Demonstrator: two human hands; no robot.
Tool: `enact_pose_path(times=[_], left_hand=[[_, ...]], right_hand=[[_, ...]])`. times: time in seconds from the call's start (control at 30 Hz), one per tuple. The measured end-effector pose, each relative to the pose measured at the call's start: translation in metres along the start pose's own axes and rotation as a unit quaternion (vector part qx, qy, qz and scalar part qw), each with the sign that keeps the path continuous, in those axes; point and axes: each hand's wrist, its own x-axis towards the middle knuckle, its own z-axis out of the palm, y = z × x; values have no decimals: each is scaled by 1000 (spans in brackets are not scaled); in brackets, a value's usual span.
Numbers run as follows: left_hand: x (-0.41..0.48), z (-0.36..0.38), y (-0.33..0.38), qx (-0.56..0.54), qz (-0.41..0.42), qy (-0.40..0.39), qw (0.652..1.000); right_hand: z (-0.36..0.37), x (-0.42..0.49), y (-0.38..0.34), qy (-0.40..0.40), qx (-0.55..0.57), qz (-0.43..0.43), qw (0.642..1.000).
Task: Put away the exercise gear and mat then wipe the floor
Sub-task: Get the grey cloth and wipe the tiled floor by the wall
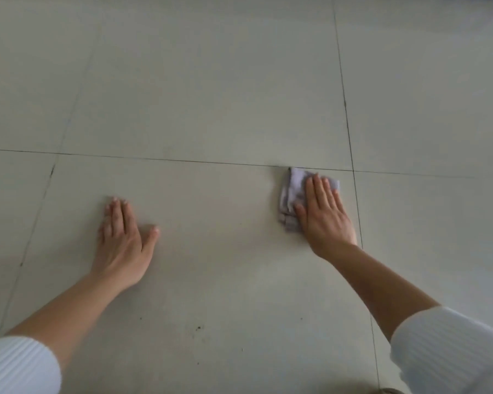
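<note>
1. Your right hand (pixel 323 211) lies flat, fingers straight and close together, pressing a small folded grey cloth (pixel 292 194) onto the floor (pixel 211 95). The palm-down press looks chosen to hold the whole cloth in contact with the tile, not to grip it.
2. The cloth sits at the far right corner of the near tile, its top edge touching the horizontal grout line (pixel 154 159), with the vertical joint just beside it on the right.
3. Your left hand (pixel 123 237) is spread flat on bare tile, thumb splayed outward, well apart from the cloth. It holds nothing; judged to serve as a brace for your weight while you lean forward.
4. No exercise gear or mat is in view, so the task appears to be at its wiping stage.
5. Surface: large pale grey tiles with thin dark joints and a dull sheen. Small dark specks (pixel 198 327) lie near you between your forearms; that patch looks unwiped.
6. Room: only floor shows, apart from a dark strip at the top right edge. White ribbed sleeves (pixel 450 348) are pushed up both forearms.
</note>
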Motion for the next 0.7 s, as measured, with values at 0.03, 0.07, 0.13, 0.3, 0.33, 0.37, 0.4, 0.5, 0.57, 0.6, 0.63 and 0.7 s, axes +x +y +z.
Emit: enact_pose_path(times=[0.03,0.07,0.13,0.3,0.33,0.37,0.4,0.5,0.57,0.6,0.63,0.7], left_hand=[[-1,2,-2,-4,4,3,1000],[-1,4,-4,-9,7,5,1000],[0,7,-3,-20,6,6,1000],[1,12,-6,-37,9,19,999],[1,14,-7,-38,11,25,999],[2,15,-8,-38,14,33,999],[3,17,-8,-38,16,39,998],[3,18,-10,-31,20,33,999],[3,17,-14,-19,30,33,999],[3,16,-16,-13,34,37,999],[4,13,-19,-11,32,43,998],[6,7,-25,-24,-1,58,998]], right_hand=[[-4,8,1,-13,21,61,998],[-6,15,-4,-15,47,112,992],[-3,23,-33,-18,82,158,984],[9,-2,-115,-63,59,-85,993],[11,-11,-125,-86,47,-149,984],[14,-20,-131,-98,31,-216,971],[17,-28,-135,-95,14,-283,954],[25,-39,-134,-74,-32,-413,907],[28,-38,-130,-59,-54,-425,902],[28,-37,-128,-51,-60,-408,910],[28,-35,-127,-52,-56,-376,923],[25,-26,-121,-66,-31,-296,952]])
